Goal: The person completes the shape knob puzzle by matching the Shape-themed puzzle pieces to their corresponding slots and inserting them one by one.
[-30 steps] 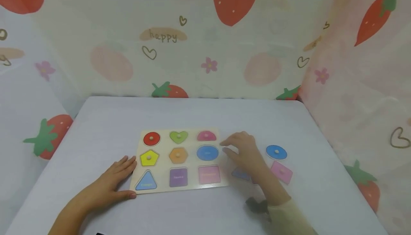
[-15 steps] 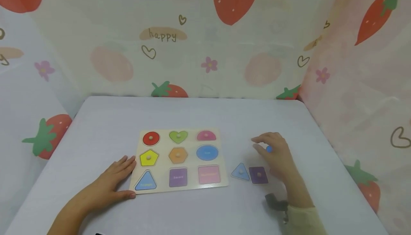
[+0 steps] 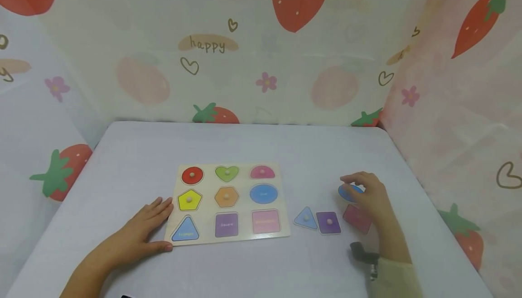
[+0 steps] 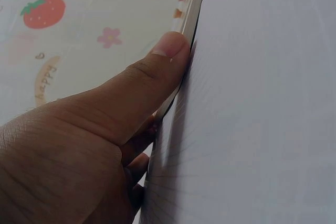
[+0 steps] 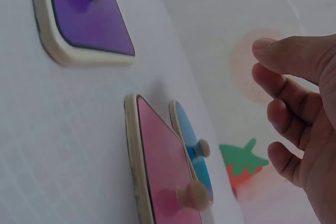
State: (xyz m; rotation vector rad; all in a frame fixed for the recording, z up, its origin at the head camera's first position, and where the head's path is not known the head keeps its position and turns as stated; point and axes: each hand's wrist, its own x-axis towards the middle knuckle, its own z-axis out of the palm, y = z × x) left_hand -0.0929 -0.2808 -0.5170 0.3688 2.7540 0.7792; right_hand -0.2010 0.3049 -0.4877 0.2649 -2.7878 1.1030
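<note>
Thumb and index fingertip of the right hand stand slightly apart, with only a narrow gap between them in my right wrist view. From the head view I see that hand poised by the blue oval piece, partly covering it, its fingers bent and pointing left. The wrist view shows me the hand clear of the oval's knob. Its forearm reaches up from the lower right, sleeve pushed back below the wrist.

Just nearer than the oval lies the pink rectangle piece, partly under the hand's shadow; left of it are the purple square piece and the blue triangle piece, side by side on the white table.

I have the left hand with its fingers spread, fingertips against the left edge of the puzzle board, and the thumb at its near corner. On the board, five knobbed pieces sit in place, while the triangle, square, rectangle and oval spaces show their printed bases.
</note>
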